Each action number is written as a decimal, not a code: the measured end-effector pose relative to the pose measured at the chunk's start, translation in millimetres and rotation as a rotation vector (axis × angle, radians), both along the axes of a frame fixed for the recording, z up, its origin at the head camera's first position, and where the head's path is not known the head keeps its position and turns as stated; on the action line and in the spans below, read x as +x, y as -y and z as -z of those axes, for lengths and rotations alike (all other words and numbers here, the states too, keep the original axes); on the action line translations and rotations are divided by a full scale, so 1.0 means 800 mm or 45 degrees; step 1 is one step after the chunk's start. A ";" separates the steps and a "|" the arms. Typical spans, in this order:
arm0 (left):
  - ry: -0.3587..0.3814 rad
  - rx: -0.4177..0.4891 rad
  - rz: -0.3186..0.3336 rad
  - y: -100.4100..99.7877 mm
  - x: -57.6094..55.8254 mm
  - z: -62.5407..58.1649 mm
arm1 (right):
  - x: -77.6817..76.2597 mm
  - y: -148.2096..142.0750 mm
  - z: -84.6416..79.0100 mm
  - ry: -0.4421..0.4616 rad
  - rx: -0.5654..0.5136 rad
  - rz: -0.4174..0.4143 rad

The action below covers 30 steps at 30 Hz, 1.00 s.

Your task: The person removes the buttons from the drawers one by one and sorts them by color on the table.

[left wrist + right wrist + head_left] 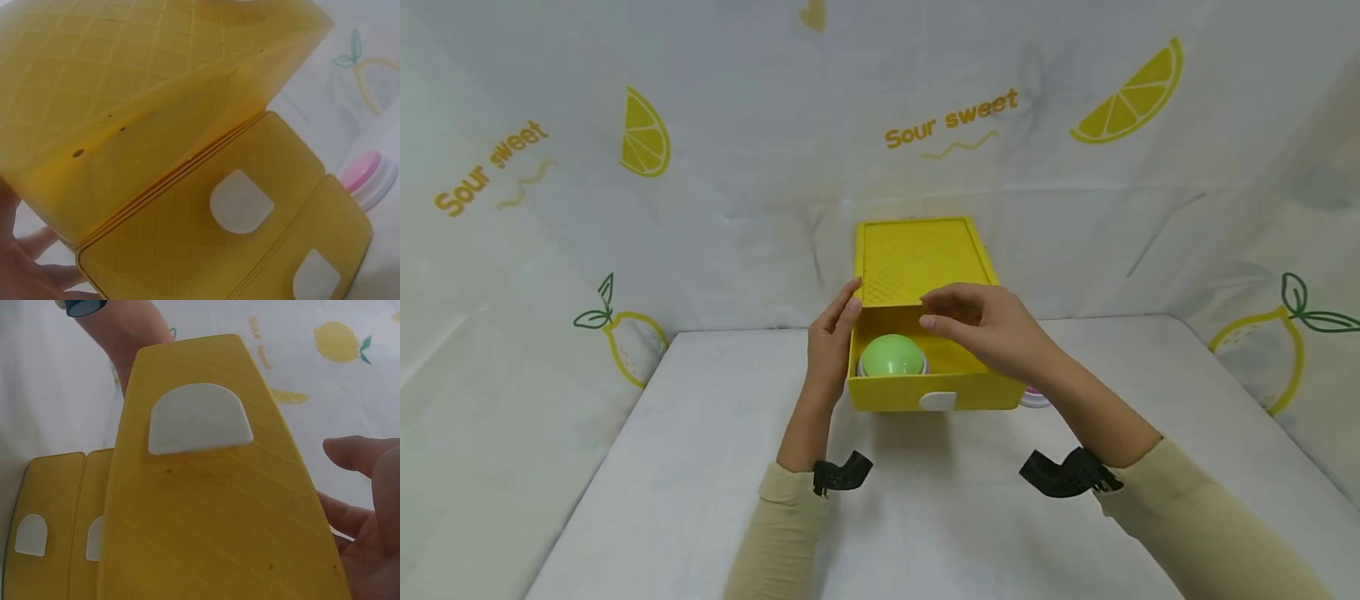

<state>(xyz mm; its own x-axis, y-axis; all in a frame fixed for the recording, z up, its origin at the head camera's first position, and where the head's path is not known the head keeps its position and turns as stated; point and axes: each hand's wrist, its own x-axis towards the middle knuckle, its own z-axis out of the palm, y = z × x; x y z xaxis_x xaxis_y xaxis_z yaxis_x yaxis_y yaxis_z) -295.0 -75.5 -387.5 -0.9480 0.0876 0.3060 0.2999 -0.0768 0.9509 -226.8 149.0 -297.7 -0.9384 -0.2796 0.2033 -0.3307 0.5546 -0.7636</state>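
A yellow drawer cabinet (925, 258) stands before me, its top drawer (880, 396) pulled out towards me. Inside the drawer, at its left, sits a round green domed object (891, 357) with a pale rim. My left hand (829, 346) rests along the cabinet's left side, thumb near the top edge. My right hand (992, 325) is over the drawer's right part, fingers loosely bent and thumb apart from them, holding nothing. In the right wrist view, the drawer front with its white pull (200, 419) hides part of the scene.
Below the pulled-out drawer are lower drawers with white pulls (240, 200). A round pink-topped object (365, 172) with a white base lies on the table right of the cabinet. A lemon-printed white sheet (760, 167) hangs behind the white table (715, 433).
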 end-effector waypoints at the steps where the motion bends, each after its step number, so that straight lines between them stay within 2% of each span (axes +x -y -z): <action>1: -0.001 0.000 0.001 0.001 0.000 0.001 | -0.002 0.003 0.000 0.005 0.018 -0.011; 8: -0.006 -0.026 -0.016 0.006 -0.004 0.004 | -0.015 0.023 -0.003 0.079 0.154 -0.105; 15: -0.014 -0.027 0.010 0.003 -0.004 0.003 | -0.022 0.031 -0.004 0.160 0.284 -0.162; 22: -0.022 -0.015 0.004 0.001 -0.004 0.002 | -0.028 0.036 0.000 0.152 0.413 -0.244; 30: -0.039 -0.035 -0.022 -0.001 -0.003 0.003 | -0.028 0.040 0.001 0.165 0.469 -0.244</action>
<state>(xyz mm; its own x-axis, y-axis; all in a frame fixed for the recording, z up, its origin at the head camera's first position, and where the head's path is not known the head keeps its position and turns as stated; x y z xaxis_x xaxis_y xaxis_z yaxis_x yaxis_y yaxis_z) -297.8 -75.1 -389.9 -0.9396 0.0802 0.3328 0.3301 -0.0454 0.9429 -248.8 117.3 -298.3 -0.8737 -0.4830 -0.0585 -0.3687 0.7358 -0.5681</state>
